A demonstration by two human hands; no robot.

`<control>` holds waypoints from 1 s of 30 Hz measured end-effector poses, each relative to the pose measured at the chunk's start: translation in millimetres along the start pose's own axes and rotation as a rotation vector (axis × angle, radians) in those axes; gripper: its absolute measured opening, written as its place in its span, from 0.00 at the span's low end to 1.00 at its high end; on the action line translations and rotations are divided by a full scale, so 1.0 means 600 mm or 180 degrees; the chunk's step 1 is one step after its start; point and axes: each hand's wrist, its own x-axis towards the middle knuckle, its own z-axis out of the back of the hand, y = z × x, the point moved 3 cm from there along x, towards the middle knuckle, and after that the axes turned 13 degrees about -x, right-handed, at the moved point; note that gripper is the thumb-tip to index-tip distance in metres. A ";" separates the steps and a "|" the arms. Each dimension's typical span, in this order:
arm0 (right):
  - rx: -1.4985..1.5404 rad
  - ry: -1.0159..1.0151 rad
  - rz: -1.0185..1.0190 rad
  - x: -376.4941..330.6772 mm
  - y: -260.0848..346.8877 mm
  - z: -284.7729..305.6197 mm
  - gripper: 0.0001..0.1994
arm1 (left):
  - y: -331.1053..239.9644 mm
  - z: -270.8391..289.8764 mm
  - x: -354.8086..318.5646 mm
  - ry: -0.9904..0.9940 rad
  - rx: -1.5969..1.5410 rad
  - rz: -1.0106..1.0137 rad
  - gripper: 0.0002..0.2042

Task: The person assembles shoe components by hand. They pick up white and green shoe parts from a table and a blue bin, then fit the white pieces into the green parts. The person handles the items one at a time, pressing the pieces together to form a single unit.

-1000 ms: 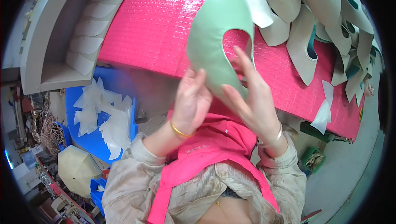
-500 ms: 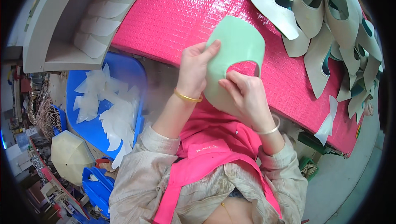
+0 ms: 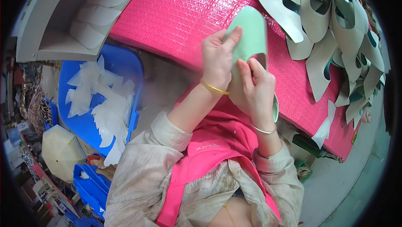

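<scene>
A mint-green shoe upper (image 3: 249, 28) with a cut-out opening is held up in front of me, above the near edge of the pink table. My left hand (image 3: 217, 55) grips its left side, the thumb lying on the green face and the fingers behind it. At the opening's near edge, my right hand (image 3: 257, 82) is closed in a pinch on the upper's rim. Part of the upper's lower end is covered by my right hand and wrist. What lies between the right fingertips besides the rim is too small to make out.
Several pale grey-green shoe uppers (image 3: 354, 34) are heaped on the pink table (image 3: 167, 22) at the right. A white piece (image 3: 325, 124) hangs over its near edge. At left, a blue bin (image 3: 133, 120) holds white sheet pieces (image 3: 113, 110), below a grey shelf (image 3: 35, 34) with stacked white pieces.
Both hands and the upper have shifted slightly right. The upper has turned and looks narrower, showing more of its edge. My right hand has moved along the opening's rim.
</scene>
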 end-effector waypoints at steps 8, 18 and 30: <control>-0.0969 -0.0068 0.0149 -0.081 -0.004 0.027 0.09 | 0.018 -0.018 0.051 0.0442 0.0853 0.0088 0.07; -0.1039 0.0569 0.0511 -0.182 -0.003 0.049 0.19 | 0.066 0.014 0.118 0.0654 0.0727 0.0762 0.08; 0.3235 -0.0052 -0.1227 -0.017 -0.193 0.120 0.09 | 0.016 -0.097 -0.038 0.1932 0.3448 -0.1028 0.07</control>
